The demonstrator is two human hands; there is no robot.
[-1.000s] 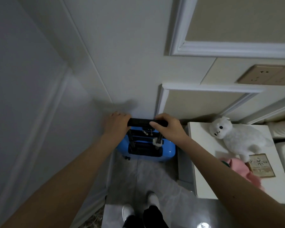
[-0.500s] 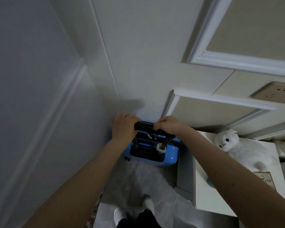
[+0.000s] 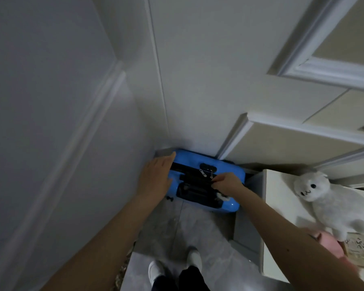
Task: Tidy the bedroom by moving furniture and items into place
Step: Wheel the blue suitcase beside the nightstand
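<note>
Blue suitcase [image 3: 206, 181] in wall corner: rigid, slick shell, rolls. Left hand [image 3: 156, 177] flat on its end; right hand [image 3: 227, 182] pinching top handle [image 3: 194, 179]. Grab there.

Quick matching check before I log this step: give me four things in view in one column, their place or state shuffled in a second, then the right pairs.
1. blue suitcase
2. left hand
3. right hand
4. white plush toy

A. lies on the white bedside cabinet
B. fingers curled on the black handle
C. stands on the floor in the wall corner
D. rests flat on the suitcase's left end

Pairs: 1-C, 2-D, 3-B, 4-A
</note>
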